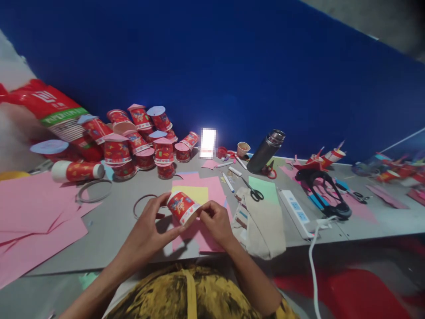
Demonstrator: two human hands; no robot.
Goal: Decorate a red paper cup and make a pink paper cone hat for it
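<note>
A red printed paper cup (pixel 183 208) is held tilted over the table, its white rim facing down and right. My left hand (pixel 149 228) has its thumb and fingers spread around the cup, gripping it from the left. At the rim, the bent fingers of my right hand (pixel 215 221) pinch the cup's edge; any small piece between them is hidden. Below the cup lie pink paper sheets (pixel 214 237) and a yellow sheet (pixel 199 194). A round band (pixel 137 206) rests on the table left of the cup, partly behind my left hand.
Stacked red cups with paper discs (pixel 117 150) stand at the back left, near large pink sheets (pixel 29 208). Scissors (pixel 255 194) lie on a beige cloth pouch (pixel 265 226). A dark thermos (pixel 265 153), a power strip (pixel 295 212) and a black headset (pixel 327 190) are right.
</note>
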